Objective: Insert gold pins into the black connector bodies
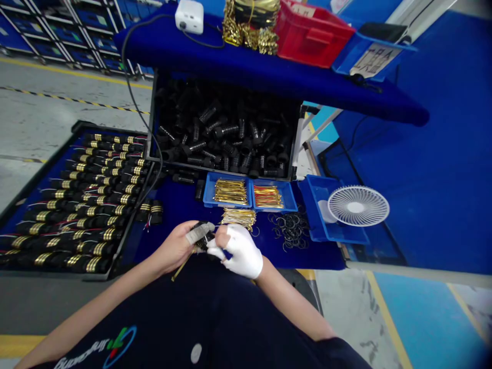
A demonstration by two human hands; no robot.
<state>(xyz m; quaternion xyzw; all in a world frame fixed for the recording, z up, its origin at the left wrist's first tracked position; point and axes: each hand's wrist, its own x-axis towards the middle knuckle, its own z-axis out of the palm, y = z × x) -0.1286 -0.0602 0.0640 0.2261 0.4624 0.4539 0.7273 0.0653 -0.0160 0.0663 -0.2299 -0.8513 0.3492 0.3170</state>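
Right in the middle of the action, the left hand and the white-gloved right hand come together near the edge of the counter, both grips closed on a small black plug. The left clamps it from the side, a pale strip of tape round the thumb, while the right pinches in with its covered fingers. A thin gold rod pokes out below the left hand, and the detail at the join is hidden behind the fingers. Just beyond the hands, a loose bundle of gold wires lies on the blue cloth of the counter, with a tangle of black rings to its right. Farther on, two blue trays sit side by side, one of gold strips, the other of red-and-gold strips. Out to the left, a big dark tray is packed with row upon row of gold-banded black plugs, and two more lie just beside its right edge. At the far side, a bin holds a deep heap of threaded black pieces, no gold bands visible on them, so there looks to be plenty left against the rows already laid out. Off to the right, a small white fan leans against a blue tub.
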